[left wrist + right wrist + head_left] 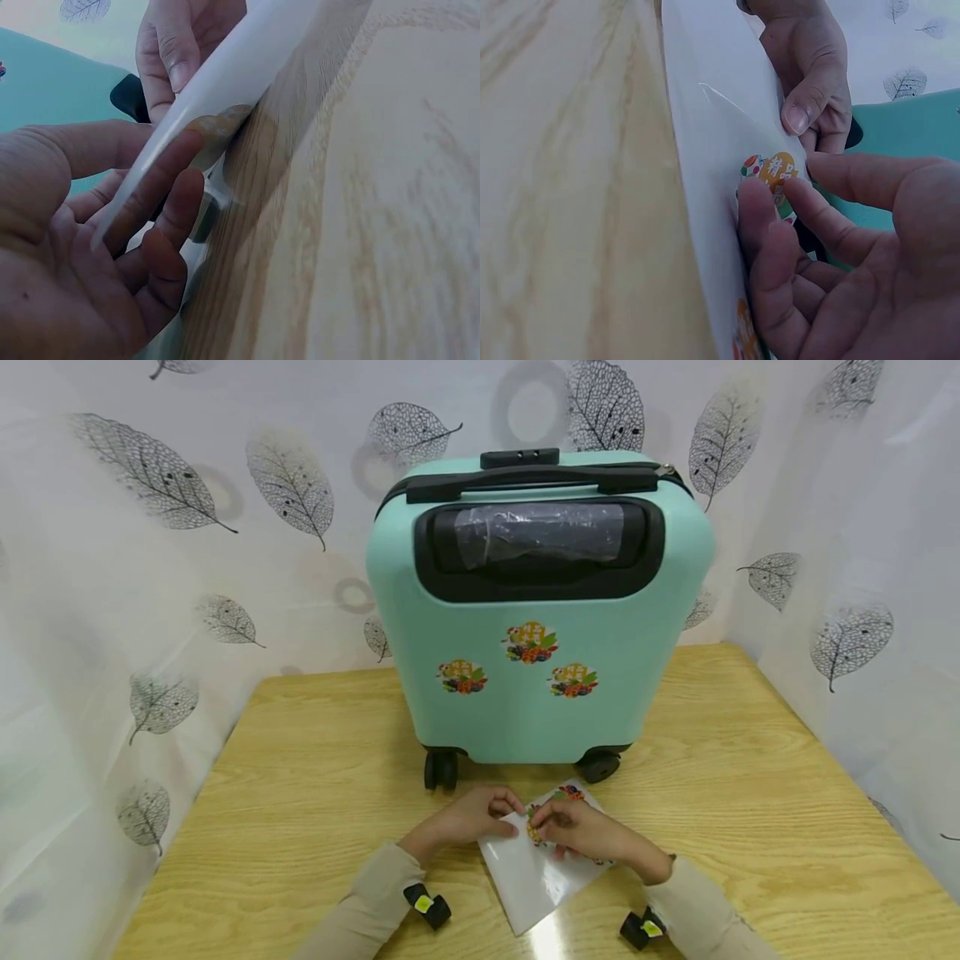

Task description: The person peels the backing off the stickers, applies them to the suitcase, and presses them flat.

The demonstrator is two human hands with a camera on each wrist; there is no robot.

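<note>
A white sticker sheet [519, 885], bearing several round fruit-pattern stickers, lies tilted in front of the suitcase. My left hand [474, 817] grips the sheet's upper left edge, thumb on its face and fingers behind; the left wrist view shows those fingers beneath the bent sheet. Over the printed part, my right hand [583, 833] has curled fingertips at one sticker [778, 166] with orange and white lettering, pinching at its edge. Part of that sticker is hidden by the fingers. The mint-green suitcase [525, 718] stands upright, with three similar stickers in a triangle on its face.
The wooden table [300, 793] reaches out on both sides of the suitcase. Its black wheels [441, 770] stand just beyond the sheet. Behind hangs a white leaf-print cloth [300, 585], which also closes off both sides. Clear film covers the handle recess [540, 535].
</note>
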